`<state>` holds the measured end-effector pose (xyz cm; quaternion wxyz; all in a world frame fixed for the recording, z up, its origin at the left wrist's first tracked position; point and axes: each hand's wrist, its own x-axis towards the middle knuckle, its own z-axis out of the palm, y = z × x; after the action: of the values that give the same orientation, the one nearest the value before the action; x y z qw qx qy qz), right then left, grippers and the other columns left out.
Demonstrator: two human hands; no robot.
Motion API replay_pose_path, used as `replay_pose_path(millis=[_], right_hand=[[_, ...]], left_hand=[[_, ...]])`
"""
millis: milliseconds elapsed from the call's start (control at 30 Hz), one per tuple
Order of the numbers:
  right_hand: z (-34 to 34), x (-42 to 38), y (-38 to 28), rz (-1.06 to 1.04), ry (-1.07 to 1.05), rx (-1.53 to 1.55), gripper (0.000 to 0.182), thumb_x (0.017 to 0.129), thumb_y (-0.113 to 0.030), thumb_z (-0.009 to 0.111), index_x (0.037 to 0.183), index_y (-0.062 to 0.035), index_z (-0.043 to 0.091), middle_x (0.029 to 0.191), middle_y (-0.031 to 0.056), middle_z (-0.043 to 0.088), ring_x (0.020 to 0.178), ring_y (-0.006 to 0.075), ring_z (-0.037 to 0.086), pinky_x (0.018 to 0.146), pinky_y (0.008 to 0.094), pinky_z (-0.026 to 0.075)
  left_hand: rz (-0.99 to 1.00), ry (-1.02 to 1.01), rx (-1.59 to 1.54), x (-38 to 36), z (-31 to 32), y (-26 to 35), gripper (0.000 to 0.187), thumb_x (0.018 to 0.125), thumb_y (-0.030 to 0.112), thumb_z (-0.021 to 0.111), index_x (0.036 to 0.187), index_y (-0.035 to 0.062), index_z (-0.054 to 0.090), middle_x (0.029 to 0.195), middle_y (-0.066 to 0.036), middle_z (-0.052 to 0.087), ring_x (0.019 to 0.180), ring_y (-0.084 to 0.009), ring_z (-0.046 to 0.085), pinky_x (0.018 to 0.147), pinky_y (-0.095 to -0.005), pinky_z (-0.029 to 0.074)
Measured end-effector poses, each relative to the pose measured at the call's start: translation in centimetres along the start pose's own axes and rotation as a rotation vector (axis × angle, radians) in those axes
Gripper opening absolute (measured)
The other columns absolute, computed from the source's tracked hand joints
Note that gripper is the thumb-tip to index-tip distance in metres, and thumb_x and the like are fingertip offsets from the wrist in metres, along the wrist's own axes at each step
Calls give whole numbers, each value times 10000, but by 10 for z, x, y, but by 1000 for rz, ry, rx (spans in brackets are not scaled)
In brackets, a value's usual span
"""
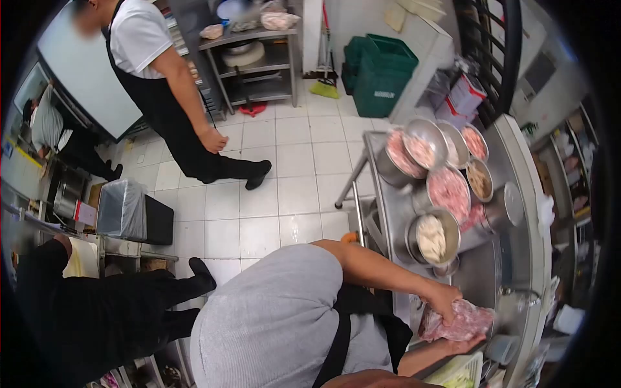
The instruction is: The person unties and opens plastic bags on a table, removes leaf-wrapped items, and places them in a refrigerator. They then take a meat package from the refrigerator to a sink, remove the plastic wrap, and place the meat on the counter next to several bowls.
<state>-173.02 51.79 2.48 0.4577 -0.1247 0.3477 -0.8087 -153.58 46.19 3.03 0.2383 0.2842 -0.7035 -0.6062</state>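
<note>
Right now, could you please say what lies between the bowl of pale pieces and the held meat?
In the head view, a small metal bowl, then the left hand on the meat.

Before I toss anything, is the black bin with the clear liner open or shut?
Open: no lid covers the black bin, and its clear liner hangs over the rim.

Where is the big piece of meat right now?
In the head view, the meat is at lower right, between the left hand and the right hand, at the sink.
</note>
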Motion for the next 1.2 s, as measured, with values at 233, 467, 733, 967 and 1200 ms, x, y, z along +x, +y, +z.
replay_pose_path(millis=[233, 467, 733, 967, 1200], right_hand=[[251, -77, 109, 107, -608, 86, 545, 939, -325, 386, 1379, -20, 289, 1409, 164, 328, 1276, 333, 346, 1067, 475, 262], [420, -158, 392, 839, -990, 7, 400, 827, -259, 610, 1123, 4, 551, 1144, 157, 574, 1047, 253, 558, 933, 387, 435], [400, -231, 659, 1322, -898, -333, 286, 857, -258, 585, 990, -4, 597, 968, 128, 645, 857, 250, 627, 787, 372, 513], [448, -219, 823, 1114, -642, -533, 241, 807, -159, 627, 935, 43, 600, 892, 118, 639, 774, 240, 628, 676, 358, 531], [592, -270, 1000, 1268, -948, -809, 520, 856, -396, 569, 1111, 54, 515, 948, 161, 617, 799, 274, 615, 662, 423, 529]], left_hand=[[209, 270, -84, -220, -209, 56, 610, 571, 191, 780, 1082, -22, 524, 965, -78, 584, 888, -135, 554, 738, -275, 472], [200, 839, -504, -426, -290, 12, 637, 713, 90, 702, 1259, -21, 394, 1108, -99, 555, 979, -150, 555, 851, -290, 466], [-31, 1155, -846, -507, -346, -94, 453, 816, 162, 629, 1206, -7, 472, 1038, -104, 592, 936, -178, 588, 828, -318, 483], [-2, 1111, -1079, -539, -496, -174, 402, 815, 146, 628, 1160, -25, 512, 1032, -128, 617, 890, -223, 626, 826, -356, 500], [50, 1273, -1147, -648, -668, -182, 404, 816, 166, 616, 1151, -32, 510, 1058, -128, 610, 916, -230, 622, 852, -386, 496]])
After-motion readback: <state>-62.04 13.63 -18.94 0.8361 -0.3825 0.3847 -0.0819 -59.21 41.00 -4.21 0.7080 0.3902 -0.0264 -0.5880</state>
